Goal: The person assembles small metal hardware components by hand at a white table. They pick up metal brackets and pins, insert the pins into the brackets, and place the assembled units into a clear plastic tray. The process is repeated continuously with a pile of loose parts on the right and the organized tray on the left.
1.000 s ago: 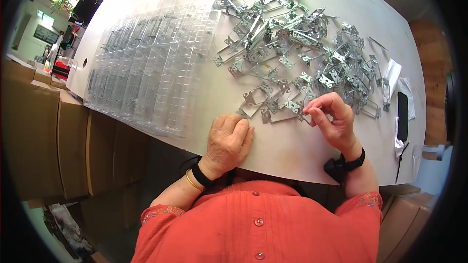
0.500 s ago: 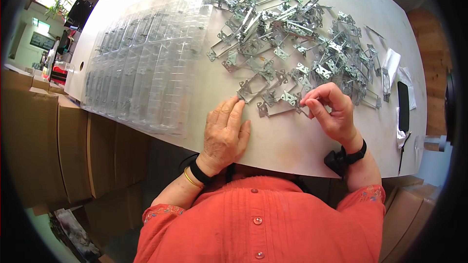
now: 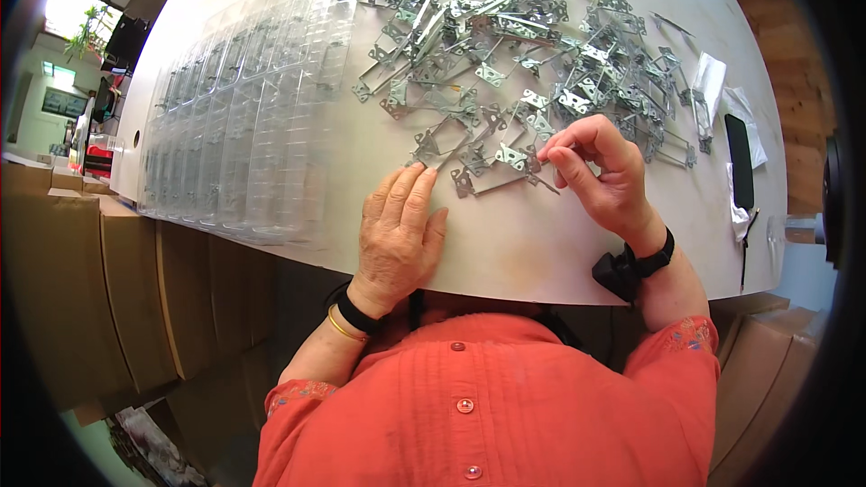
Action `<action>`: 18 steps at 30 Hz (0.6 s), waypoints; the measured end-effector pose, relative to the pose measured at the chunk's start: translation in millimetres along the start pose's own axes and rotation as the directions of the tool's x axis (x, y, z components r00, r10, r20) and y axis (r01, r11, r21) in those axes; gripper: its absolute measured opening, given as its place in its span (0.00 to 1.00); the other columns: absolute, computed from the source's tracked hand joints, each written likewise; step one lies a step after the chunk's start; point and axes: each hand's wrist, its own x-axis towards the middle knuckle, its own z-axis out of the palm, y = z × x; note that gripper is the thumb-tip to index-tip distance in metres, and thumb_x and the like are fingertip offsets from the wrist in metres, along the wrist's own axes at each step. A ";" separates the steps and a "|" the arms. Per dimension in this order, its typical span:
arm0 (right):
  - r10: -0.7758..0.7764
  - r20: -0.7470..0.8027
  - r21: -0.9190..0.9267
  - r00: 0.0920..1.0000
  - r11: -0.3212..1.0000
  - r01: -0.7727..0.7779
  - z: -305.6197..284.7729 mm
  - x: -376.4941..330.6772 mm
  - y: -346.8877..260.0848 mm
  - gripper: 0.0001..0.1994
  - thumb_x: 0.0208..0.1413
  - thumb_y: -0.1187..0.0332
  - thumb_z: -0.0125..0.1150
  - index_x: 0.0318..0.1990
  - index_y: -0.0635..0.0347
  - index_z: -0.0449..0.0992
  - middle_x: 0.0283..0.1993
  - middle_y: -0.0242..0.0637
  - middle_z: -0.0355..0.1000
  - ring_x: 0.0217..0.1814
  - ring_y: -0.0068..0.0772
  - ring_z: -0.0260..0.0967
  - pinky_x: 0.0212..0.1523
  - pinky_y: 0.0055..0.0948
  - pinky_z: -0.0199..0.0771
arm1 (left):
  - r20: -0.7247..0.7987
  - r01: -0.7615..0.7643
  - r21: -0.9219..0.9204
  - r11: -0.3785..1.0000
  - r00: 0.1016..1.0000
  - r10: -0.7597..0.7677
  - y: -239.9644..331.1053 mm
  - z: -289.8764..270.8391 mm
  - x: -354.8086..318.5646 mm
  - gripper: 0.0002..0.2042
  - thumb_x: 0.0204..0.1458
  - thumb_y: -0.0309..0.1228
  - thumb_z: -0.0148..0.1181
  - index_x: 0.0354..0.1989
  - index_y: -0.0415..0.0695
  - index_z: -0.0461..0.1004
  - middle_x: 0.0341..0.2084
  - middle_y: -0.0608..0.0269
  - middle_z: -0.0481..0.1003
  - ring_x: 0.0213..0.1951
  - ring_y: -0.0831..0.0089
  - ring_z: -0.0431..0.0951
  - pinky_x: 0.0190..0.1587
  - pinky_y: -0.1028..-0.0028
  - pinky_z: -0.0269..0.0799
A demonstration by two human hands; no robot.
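Observation:
A heap of thin metal wire-and-plate brackets [image 3: 505, 27] spreads over the white table. My left hand [image 3: 397, 230] lies on the tabletop, palm down with its fingers stretched out. Its fingertips reach the edge of a bracket [image 3: 428, 142] at the heap's near side. Over the heap's near right part, my right hand [image 3: 600, 176] is closed in a pinch, thumb against fingers. Whatever sits in that pinch is too small to make out. Just under and beside those fingertips lies another bracket [image 3: 496, 185] with a long thin rod.
Clear plastic compartment trays [image 3: 244, 117] are stacked on the table's left, with metal pieces showing inside. A dark phone [image 3: 740, 162] and white wrappers [image 3: 709, 81] lie at the right edge. Cardboard boxes [image 3: 54, 280] stand beside the table at left, others [image 3: 767, 379] at lower right.
The whole view has shifted, so the heap and trays appear farther up and left. Relative to the brackets, both hands have stayed nearly in place; the right hand keeps its pinch.

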 end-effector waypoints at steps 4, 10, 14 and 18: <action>-0.043 -0.069 -0.007 0.997 0.999 0.042 -1.5 0.2 0.7 0.05 0.73 0.75 0.68 0.49 0.62 0.77 0.37 0.29 0.80 0.32 0.13 0.76 0.32 0.19 0.76 | 0.000 -0.006 0.006 1.000 1.000 0.006 0.0 1.0 0.5 0.29 0.58 0.23 0.71 0.70 0.36 0.74 0.66 0.45 0.77 0.67 0.44 0.75 0.70 0.52 0.71; -0.026 -0.179 0.061 0.983 0.997 0.037 -3.4 3.3 1.7 0.06 0.74 0.73 0.67 0.50 0.61 0.75 0.39 0.30 0.82 0.34 0.12 0.76 0.34 0.18 0.77 | 0.031 -0.060 0.002 0.998 0.998 0.060 16.6 -7.7 3.2 0.27 0.58 0.23 0.70 0.68 0.36 0.76 0.65 0.45 0.77 0.65 0.44 0.76 0.69 0.52 0.72; -0.018 -0.169 0.072 0.986 0.997 0.031 -3.5 2.3 0.4 0.06 0.74 0.73 0.67 0.49 0.61 0.75 0.39 0.30 0.82 0.34 0.12 0.76 0.34 0.18 0.77 | 0.070 -0.121 -0.015 0.992 0.990 0.122 43.5 -14.3 19.0 0.25 0.58 0.23 0.71 0.66 0.36 0.77 0.65 0.45 0.76 0.64 0.44 0.77 0.68 0.52 0.73; -0.025 -0.167 0.060 0.986 0.998 0.036 -1.6 3.0 -2.3 0.06 0.74 0.73 0.68 0.49 0.61 0.75 0.37 0.29 0.82 0.34 0.12 0.76 0.33 0.18 0.77 | 0.112 -0.133 0.014 0.991 0.985 0.131 55.8 -9.5 41.4 0.20 0.58 0.22 0.69 0.59 0.36 0.79 0.65 0.43 0.76 0.64 0.45 0.78 0.65 0.55 0.76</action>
